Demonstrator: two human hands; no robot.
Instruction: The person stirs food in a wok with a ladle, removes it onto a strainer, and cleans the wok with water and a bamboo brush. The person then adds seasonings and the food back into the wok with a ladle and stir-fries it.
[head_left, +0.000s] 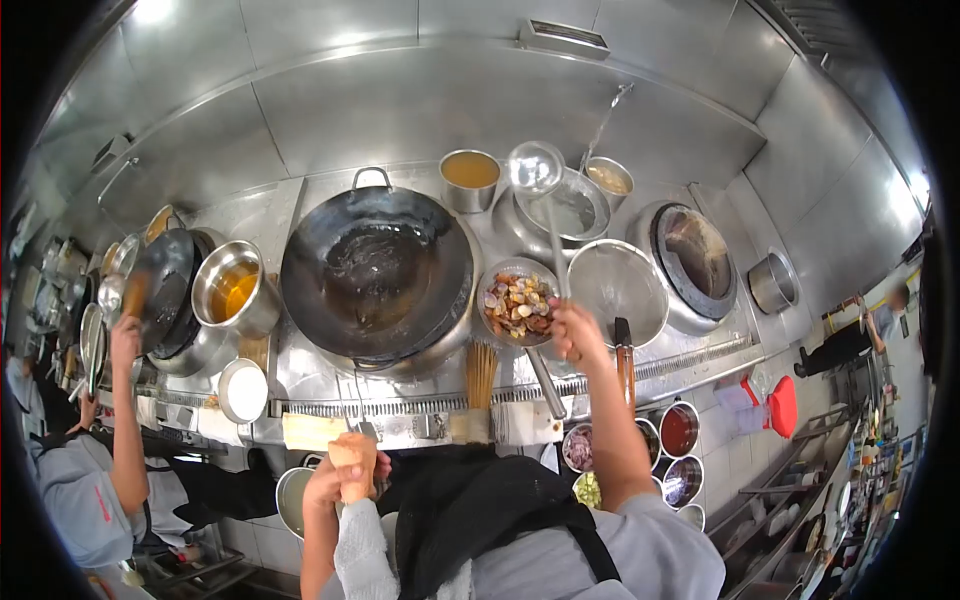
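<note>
My right hand (578,335) is closed round the handle of a steel ladle (535,168), its bowl raised near a pot of clear liquid (568,205). Below that hand, a strainer (545,380) holds shellfish pieces (518,303) beside the large black wok (375,270), which has a little liquid at its bottom. Near my body, my left hand (335,482) grips a tan handle (355,465); what it belongs to is unclear. A white cloth (365,555) hangs beside my left forearm. An empty-looking mesh strainer (618,290) lies right of the shellfish.
A bamboo brush (481,378) stands at the stove's front edge. Pots of amber liquid (236,290) and brownish liquid (470,175) flank the wok. At left, a co-worker's hand (125,340) holds a blurred tool. Ingredient containers (680,425) stand at lower right; another person (880,325) is far right.
</note>
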